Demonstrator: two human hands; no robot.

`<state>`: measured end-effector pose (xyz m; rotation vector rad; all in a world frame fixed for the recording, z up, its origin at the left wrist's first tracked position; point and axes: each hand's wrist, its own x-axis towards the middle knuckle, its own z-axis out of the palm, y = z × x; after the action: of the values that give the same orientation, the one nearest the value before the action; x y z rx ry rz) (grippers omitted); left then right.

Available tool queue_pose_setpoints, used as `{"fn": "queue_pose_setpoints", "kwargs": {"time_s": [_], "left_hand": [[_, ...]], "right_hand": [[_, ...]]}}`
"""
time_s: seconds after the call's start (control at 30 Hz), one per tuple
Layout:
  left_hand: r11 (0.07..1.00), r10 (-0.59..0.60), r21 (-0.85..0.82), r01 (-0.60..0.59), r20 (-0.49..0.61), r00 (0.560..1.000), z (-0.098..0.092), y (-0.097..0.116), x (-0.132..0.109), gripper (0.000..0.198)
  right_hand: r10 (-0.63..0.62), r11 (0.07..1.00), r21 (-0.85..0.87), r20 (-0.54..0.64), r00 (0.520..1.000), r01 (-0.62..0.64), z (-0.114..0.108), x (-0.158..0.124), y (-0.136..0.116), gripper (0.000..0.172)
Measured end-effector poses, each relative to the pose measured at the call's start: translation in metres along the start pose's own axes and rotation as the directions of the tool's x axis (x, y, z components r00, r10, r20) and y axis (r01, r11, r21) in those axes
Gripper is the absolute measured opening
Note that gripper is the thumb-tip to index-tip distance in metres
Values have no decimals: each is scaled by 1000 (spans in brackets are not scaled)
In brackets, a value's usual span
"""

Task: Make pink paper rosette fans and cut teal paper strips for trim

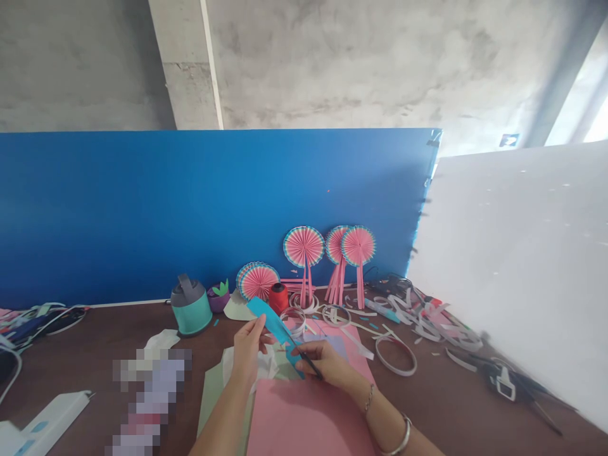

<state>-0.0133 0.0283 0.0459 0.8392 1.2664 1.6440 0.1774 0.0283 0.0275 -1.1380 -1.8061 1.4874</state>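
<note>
Between the fingers of my left hand (250, 345) is a strip of blue paper (270, 318), its far end tilted up to the left. My right hand (325, 361) grips a pair of dark scissors (311, 364), whose blades lie at the blue strip. Another bit of the blue paper shows below the blades, beside my right fingers; whether it is cut free I cannot tell. Under both hands lie pink paper sheets (304, 418) and a pale green sheet (213, 392), with crumpled white paper (263, 367) between them.
Round pink folded-paper fans (304, 246) lean on the blue partition (142, 215). Nearby stand a red thread spool (278, 297), a purple pot (218, 299) and a teal container (190, 310). Tape rings (396, 356) and paper scraps (441, 316) lie to the right.
</note>
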Motion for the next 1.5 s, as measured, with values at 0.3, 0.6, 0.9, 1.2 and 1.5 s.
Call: {"fn": "queue_pose_setpoints", "kwargs": {"time_s": [0.3, 0.6, 0.9, 1.2, 1.5], "left_hand": [[1000, -10, -21, 10, -10, 1000, 1, 3, -2, 46], [1000, -18, -14, 18, -7, 1000, -1, -1, 1, 45], [998, 22, 54, -24, 36, 999, -2, -2, 1, 44], [996, 12, 82, -22, 121, 993, 3, -4, -4, 44], [998, -26, 60, 16, 173, 985, 10, -11, -6, 46]], "right_hand": [[-6, 1000, 4, 10, 1000, 6, 0, 0, 1, 33], [-12, 1000, 3, 8, 1000, 12, 0, 0, 2, 30], [16, 1000, 18, 22, 1000, -17, 0, 3, 5, 33], [1, 999, 41, 11, 1000, -1, 1, 3, 4, 39], [-26, 1000, 17, 3, 1000, 26, 0, 1, 2, 41]]}}
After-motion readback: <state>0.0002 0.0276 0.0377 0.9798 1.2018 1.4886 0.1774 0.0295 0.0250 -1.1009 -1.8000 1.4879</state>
